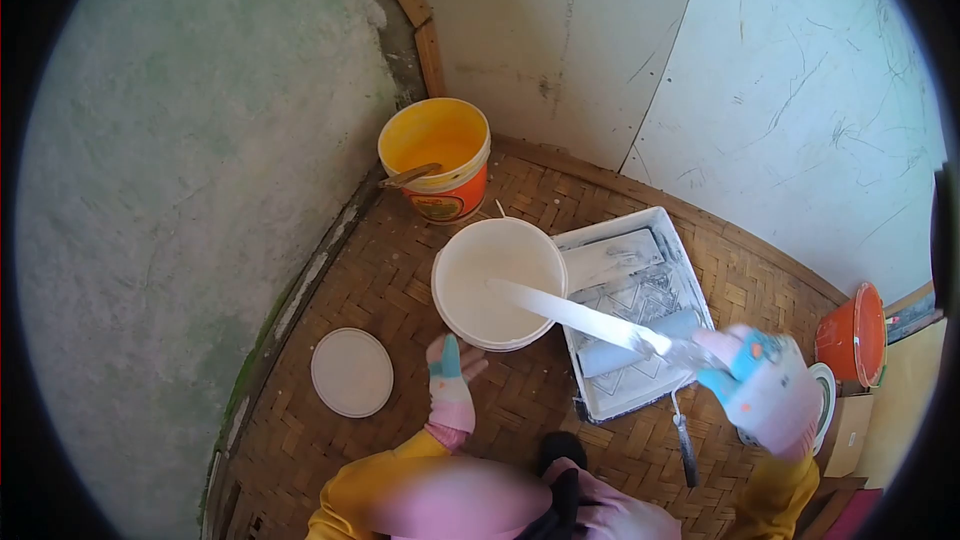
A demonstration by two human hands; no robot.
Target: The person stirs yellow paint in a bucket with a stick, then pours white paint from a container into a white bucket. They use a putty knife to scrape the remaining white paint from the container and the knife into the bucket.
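My right hand [765, 390], in a pink and teal glove, is closed round one end of a flat stick [570, 312] coated in white paint. The stick slants left, and its far end reaches into the white bucket [440, 305], which holds white paint [495, 265]. My left hand [453, 370], gloved likewise, is at the bucket's near side with its fingers apart; one teal fingertip is up against the wall below the rim. Under the stick lies a paint tray [655, 395] smeared with white. A pale blue paint roller [610, 355] rests in it, its dark handle [686, 450] sticking out toward me.
An orange and yellow bucket [447, 202] with a wooden stick [410, 176] stands in the corner. A round white lid [352, 372] lies left on the woven floor [410, 460]. To the right are an orange bucket [842, 335] and a cardboard box [848, 435]. Walls close in left and ahead.
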